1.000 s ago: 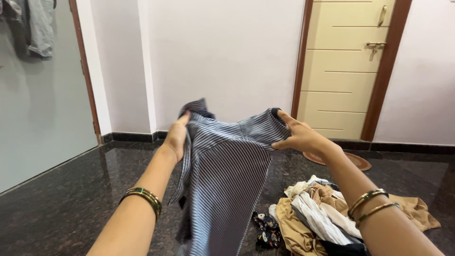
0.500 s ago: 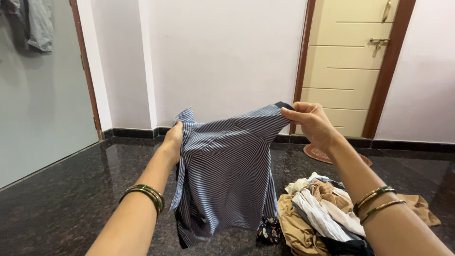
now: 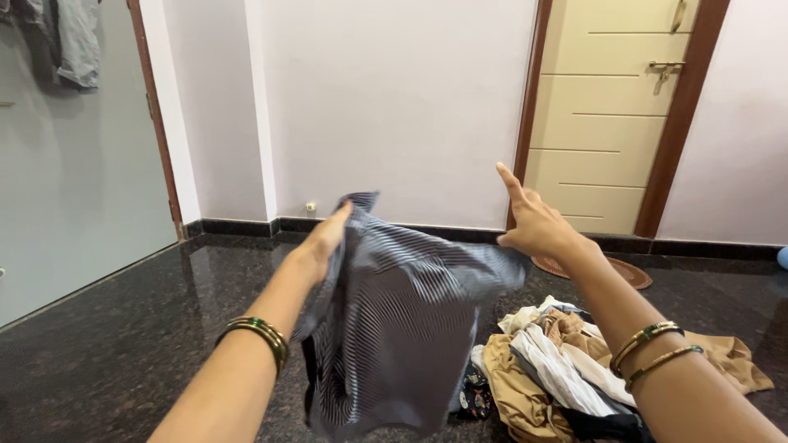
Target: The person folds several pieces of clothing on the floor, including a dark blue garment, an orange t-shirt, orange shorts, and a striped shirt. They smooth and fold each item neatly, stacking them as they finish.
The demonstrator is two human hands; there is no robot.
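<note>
Dark polished floor [image 3: 98, 361], cream door [image 3: 611, 115] behind. One striped shirt [image 3: 394, 328] held up over floor: left hand [image 3: 324, 238] clamped on its top edge, right hand [image 3: 538, 226] pinching corner, forefinger raised. One clothes pile [image 3: 558, 369] beside.

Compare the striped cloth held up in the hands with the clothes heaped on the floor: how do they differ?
The striped cloth hangs in the air, gripped at its top; the heap of clothes lies crumpled on the dark floor. The cloth is grey-blue with thin stripes; the heap is mostly tan and white. Both are unfolded.
</note>
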